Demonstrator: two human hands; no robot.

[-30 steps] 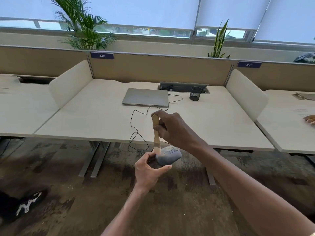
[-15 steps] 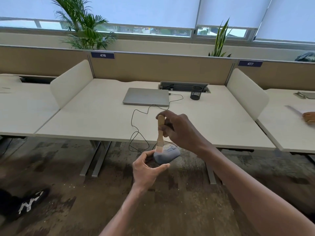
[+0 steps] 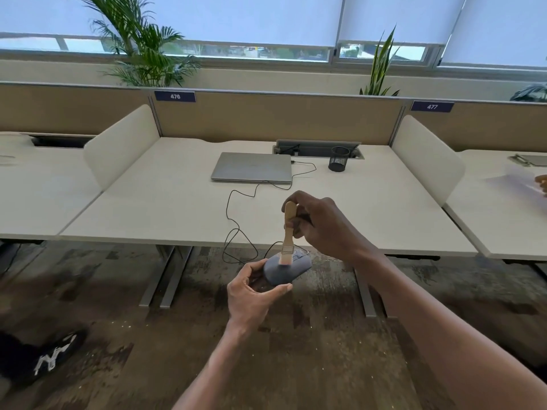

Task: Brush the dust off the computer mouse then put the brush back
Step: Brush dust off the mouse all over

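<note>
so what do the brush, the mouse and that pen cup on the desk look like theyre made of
Brush: pale unfinished-looking wood handle, a shiny band that looks like metal, light bristles, fibre unclear.
Mouse: matte grey-blue shell, probably plastic, with no glare on it.
Pen cup: black, see-through grid wall, likely wire mesh metal.

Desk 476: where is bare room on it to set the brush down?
Bare: the desk left of the black cable, up to the left divider; also right of the mesh pen cup, up to the right divider. Crowded: the middle, with the closed laptop and cable loops.
</note>
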